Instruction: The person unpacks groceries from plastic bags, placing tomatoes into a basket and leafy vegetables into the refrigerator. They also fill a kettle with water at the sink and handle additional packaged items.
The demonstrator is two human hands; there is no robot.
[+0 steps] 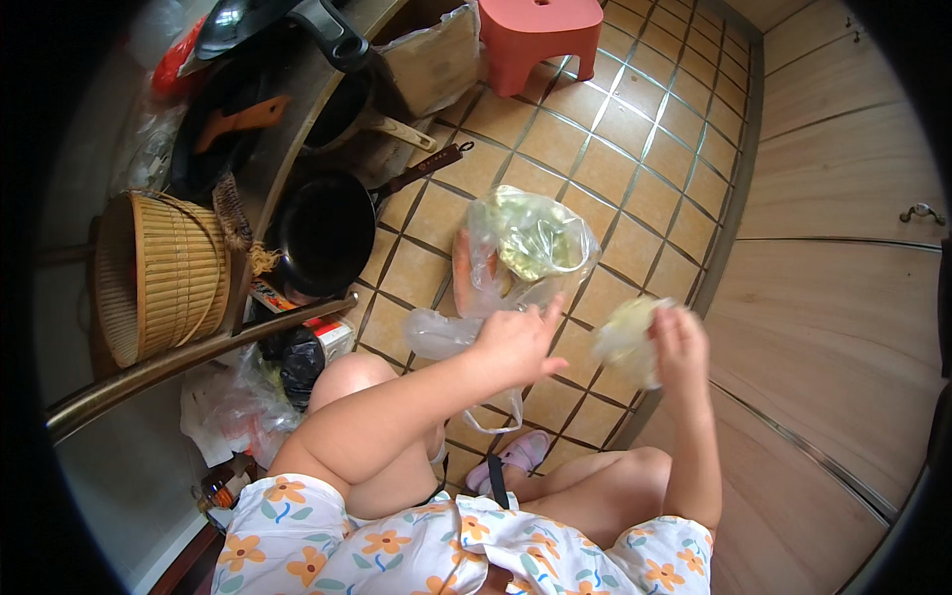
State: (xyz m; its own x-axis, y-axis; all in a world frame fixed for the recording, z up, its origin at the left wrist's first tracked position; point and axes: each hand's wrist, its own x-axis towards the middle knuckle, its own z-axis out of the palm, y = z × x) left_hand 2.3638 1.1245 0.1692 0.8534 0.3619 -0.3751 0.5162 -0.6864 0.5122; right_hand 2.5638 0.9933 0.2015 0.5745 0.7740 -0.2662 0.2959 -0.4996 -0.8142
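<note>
On the tiled floor sits a clear plastic bag point(547, 234) holding pale green leafy vegetable matter, with an orange-pink item point(470, 275) in plastic at its left. Over the lower edge of this plastic reaches my left hand point(524, 342), fingers apart; whether it touches the plastic cannot be told. Raised at the right, my right hand point(678, 346) grips a blurred, pale yellow-green bundle point(628, 338), seemingly leafy matter in clear plastic. An empty-looking translucent bag point(440, 333) lies beside my left forearm, and a white bag handle point(498, 422) shows below my left wrist.
A rack on the left carries a bamboo basket point(175, 275). Beside it are a black frying pan point(323, 230), a metal rail point(201, 364) and a cardboard box point(435, 63). A red plastic stool point(541, 37) stands at the top; wooden cabinet fronts point(825, 312) line the right.
</note>
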